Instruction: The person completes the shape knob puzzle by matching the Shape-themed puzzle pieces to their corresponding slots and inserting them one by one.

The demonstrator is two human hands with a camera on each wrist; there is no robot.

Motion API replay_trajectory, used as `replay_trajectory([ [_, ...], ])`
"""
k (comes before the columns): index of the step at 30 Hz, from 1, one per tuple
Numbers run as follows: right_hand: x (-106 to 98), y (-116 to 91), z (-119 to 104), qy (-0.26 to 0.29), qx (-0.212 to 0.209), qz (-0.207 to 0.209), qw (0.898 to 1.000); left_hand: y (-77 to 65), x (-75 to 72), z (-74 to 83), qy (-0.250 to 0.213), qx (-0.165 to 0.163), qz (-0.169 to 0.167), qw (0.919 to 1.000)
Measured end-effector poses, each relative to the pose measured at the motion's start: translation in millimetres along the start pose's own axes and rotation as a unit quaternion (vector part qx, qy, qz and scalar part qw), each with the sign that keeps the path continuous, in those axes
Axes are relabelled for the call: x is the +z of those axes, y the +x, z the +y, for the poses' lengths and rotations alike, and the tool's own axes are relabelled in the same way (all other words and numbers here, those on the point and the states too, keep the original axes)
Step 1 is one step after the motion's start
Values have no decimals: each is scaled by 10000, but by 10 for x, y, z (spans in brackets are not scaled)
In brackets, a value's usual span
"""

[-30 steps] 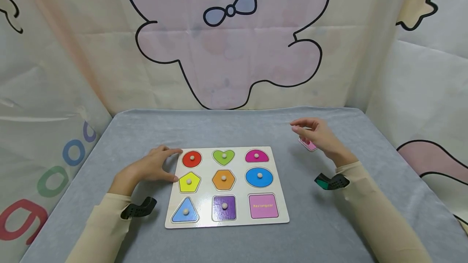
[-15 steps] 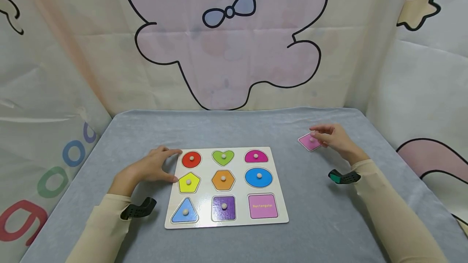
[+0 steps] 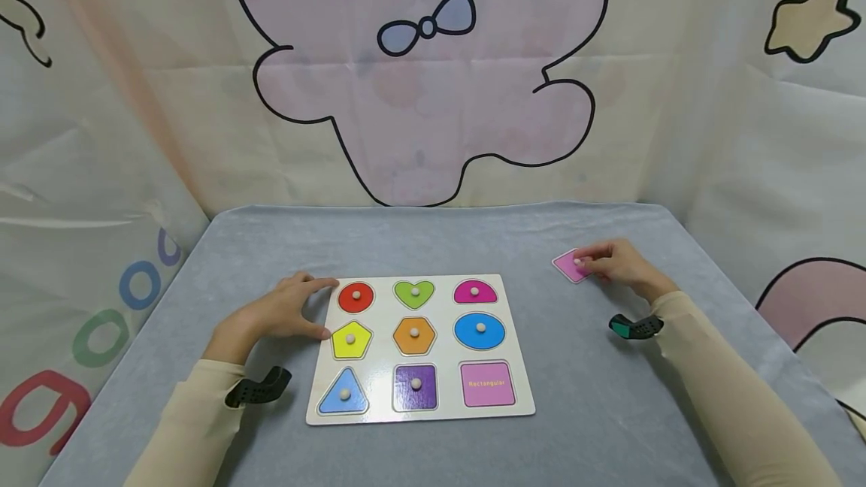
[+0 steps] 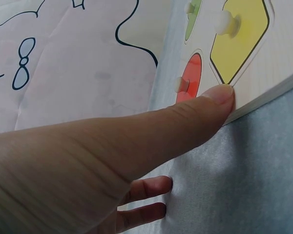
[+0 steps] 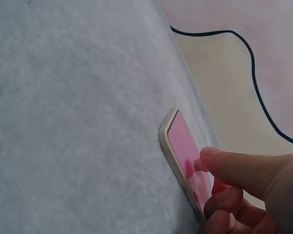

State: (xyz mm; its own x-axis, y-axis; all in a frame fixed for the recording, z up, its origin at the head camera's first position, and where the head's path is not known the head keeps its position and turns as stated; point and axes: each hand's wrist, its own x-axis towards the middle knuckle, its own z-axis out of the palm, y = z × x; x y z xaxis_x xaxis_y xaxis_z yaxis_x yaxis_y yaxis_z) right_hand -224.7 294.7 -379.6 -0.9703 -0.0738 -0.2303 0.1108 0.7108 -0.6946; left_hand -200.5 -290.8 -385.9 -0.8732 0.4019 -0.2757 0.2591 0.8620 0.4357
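In the head view my right hand (image 3: 618,267) pinches the small knob of a pink rectangular puzzle piece (image 3: 567,264) at the table's right. Seen from the right wrist, thumb and fingers close on the knob (image 5: 199,165), and the white-edged piece lies on the cloth. My left hand (image 3: 283,310) rests on the left edge of a white wooden puzzle board (image 3: 383,372). Its extended thumb (image 4: 205,105) touches the board below the yellow pentagon (image 4: 241,34), and the forefinger reaches the far left corner. The board's rectangular slot (image 3: 488,383), pink and labelled "Rectangular", holds no piece.
Other knobbed pieces sit in the board, among them a red circle (image 3: 355,297), a blue oval (image 3: 479,331) and a purple square (image 3: 416,387). Grey cloth (image 3: 609,412) covers the table. Printed curtains (image 3: 433,126) stand behind and at both sides.
My right hand has drawn back to the right from over the pink piece, then come in to pinch its knob. The left hand and the board keep their places.
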Motion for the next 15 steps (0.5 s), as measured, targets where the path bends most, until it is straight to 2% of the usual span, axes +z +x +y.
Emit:
replay_trajectory([
  [6, 27, 21, 35, 30, 19, 15, 10000, 4, -2, 3, 52, 26, 5, 10000],
  [15, 32, 34, 18, -229, -1, 121, 9997, -12, -7, 14, 66, -60, 7, 10000],
])
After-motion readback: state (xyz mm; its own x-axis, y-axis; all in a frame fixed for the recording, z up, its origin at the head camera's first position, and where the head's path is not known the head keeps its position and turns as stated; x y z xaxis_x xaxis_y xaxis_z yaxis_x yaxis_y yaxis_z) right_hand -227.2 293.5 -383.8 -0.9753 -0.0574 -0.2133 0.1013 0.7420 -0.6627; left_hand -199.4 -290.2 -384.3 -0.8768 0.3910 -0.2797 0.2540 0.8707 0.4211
